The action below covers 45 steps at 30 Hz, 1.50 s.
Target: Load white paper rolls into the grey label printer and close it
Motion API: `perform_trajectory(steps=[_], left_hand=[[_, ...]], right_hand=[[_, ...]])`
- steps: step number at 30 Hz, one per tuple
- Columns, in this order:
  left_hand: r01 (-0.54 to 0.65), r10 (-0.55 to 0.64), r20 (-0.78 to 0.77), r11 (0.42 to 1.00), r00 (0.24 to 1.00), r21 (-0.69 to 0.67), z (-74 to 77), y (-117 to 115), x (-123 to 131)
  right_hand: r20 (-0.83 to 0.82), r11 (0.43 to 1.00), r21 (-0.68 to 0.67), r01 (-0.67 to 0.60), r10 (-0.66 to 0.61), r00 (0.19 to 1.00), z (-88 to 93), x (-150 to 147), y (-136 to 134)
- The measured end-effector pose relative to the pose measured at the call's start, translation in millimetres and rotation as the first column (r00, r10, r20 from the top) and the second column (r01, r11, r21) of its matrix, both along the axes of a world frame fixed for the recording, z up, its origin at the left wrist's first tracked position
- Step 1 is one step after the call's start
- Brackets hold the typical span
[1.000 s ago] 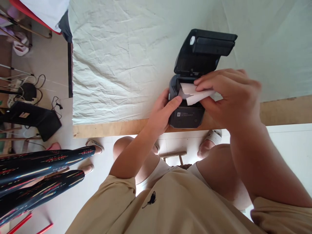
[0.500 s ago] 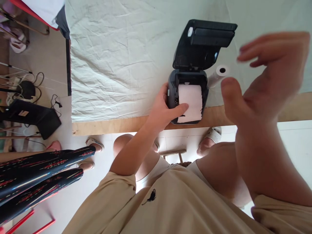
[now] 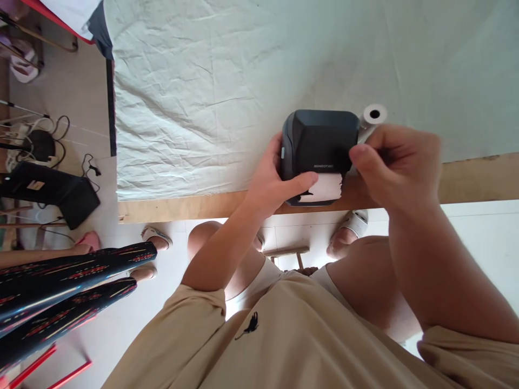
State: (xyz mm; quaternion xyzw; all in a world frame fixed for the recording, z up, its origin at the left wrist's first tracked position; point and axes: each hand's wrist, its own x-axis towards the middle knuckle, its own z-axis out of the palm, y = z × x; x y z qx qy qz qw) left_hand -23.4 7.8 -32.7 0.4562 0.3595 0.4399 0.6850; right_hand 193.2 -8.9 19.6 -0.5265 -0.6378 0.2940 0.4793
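A dark label printer [image 3: 324,138] rests at the near edge of the cloth-covered table, its lid down. From its front slot a strip of white paper [image 3: 327,186] with a ragged edge sticks out. My left hand [image 3: 270,175] grips the printer's left side, and its thumb presses on the paper. At the printer's right side is my right hand [image 3: 405,162], fingers curled in and thumb tip against the lid's edge. Whether anything lies inside those fingers is hidden. Just behind this hand stands a white paper roll [image 3: 373,114] with a dark core, partly covered by it.
A pale green cloth [image 3: 194,97] covers the table, leaving a bare wooden edge [image 3: 182,208] at the front. To the left, a person's patterned trouser legs [image 3: 81,270] show beside a black device [image 3: 52,186] and tangled cables [image 3: 24,143] on the floor.
The printer's lid has swung from raised to down over the paper. My right hand has come down and left to the printer, its fingers now curled. My left hand keeps its hold.
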Motion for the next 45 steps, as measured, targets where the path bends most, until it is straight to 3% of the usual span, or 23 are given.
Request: perform_trajectory(steps=[4,7,12,16,23,29,32,34,37,39,45], left_hand=[[-0.008,0.009,0.052,0.999,0.999,-0.032,11.4,-5,4],[-0.041,0.043,0.044,0.997,0.998,-0.059,19.6,-7,9],[-0.068,0.076,0.081,0.993,0.994,-0.098,28.4,-7,13],[-0.070,0.074,0.066,0.995,0.995,-0.065,24.9,-8,11],[-0.075,0.078,-0.081,0.996,0.994,0.038,7.2,-24,-7],[-0.043,0.048,-0.081,0.997,0.996,0.064,18.4,-32,-13],[-0.112,0.113,-0.155,0.994,0.981,0.012,21.8,-30,-8],[-0.093,0.098,-0.097,0.994,0.990,0.061,20.2,-29,-5],[-0.072,0.072,-0.096,0.997,0.993,0.002,17.8,-28,-1],[-0.122,0.124,-0.135,0.992,0.983,0.023,18.4,-24,3],[-0.130,0.130,-0.028,0.991,0.991,0.027,19.0,-8,20]], right_hand=[[-0.010,0.980,-0.185,-0.073,0.073,0.997,-12.2,0,9],[0.013,0.964,-0.240,-0.116,0.122,0.992,-15.5,3,15],[0.031,0.968,-0.212,-0.135,0.145,0.989,-20.6,6,20],[-0.004,0.964,-0.221,-0.145,0.148,0.989,-24.2,5,15],[0.019,0.959,-0.181,-0.216,0.223,0.975,-6.6,4,0],[0.081,0.947,-0.133,-0.291,0.303,0.949,2.0,6,7],[0.065,0.949,-0.137,-0.285,0.295,0.953,3.0,6,12],[0.055,0.956,-0.144,-0.256,0.266,0.962,1.5,5,12],[0.087,0.970,-0.179,-0.166,0.184,0.979,-4.8,4,7],[0.118,0.979,-0.175,-0.103,0.125,0.985,-10.2,3,5],[0.203,0.977,-0.203,-0.071,0.113,0.972,-10.7,3,12]])
